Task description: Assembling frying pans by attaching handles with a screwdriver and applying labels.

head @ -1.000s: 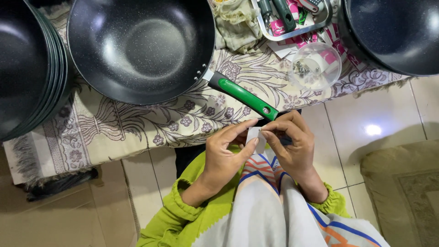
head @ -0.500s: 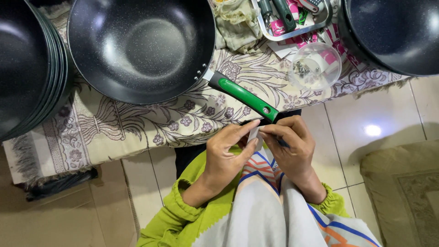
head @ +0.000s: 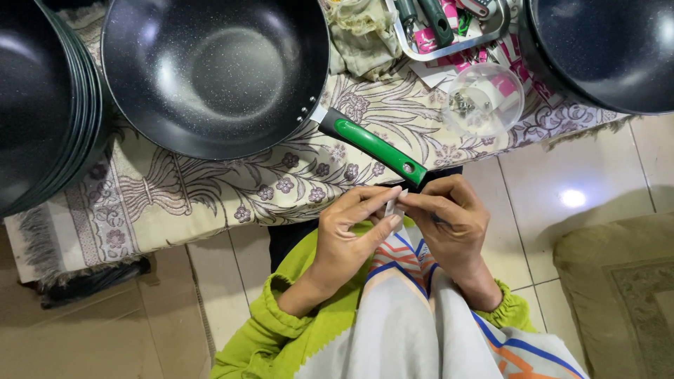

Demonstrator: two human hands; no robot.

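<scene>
Two hands meet just below the near edge of the patterned cloth (head: pixel 175 203), and little has changed between them over the last second. The left hand (head: pixel 347 235) and the right hand (head: pixel 449 228) have drawn slightly closer, fingertips now touching around a small pale slip (head: pixel 391 208), perhaps a sticker or tab, too small to tell. Both hands are narrowed to a pinch on it: the left thumb and forefinger from one side, the right from the other. The slip has stayed in place between the fingertips, just beside the end of the pan's green handle (head: pixel 375 146).

The big dark pan (head: pixel 214 70) has not shifted; it sits on the cloth with its handle pointing toward the near edge. A stack of dark pans (head: pixel 38 98) lies at the left edge, another dark pan (head: pixel 604 49) at the far right corner. A clear bowl (head: pixel 486 98) holding small screws stands near the right edge, beside a metal tray (head: pixel 449 28) of green handles. The fine work on the slip seems unfinished, judging by the steady pinch.
</scene>
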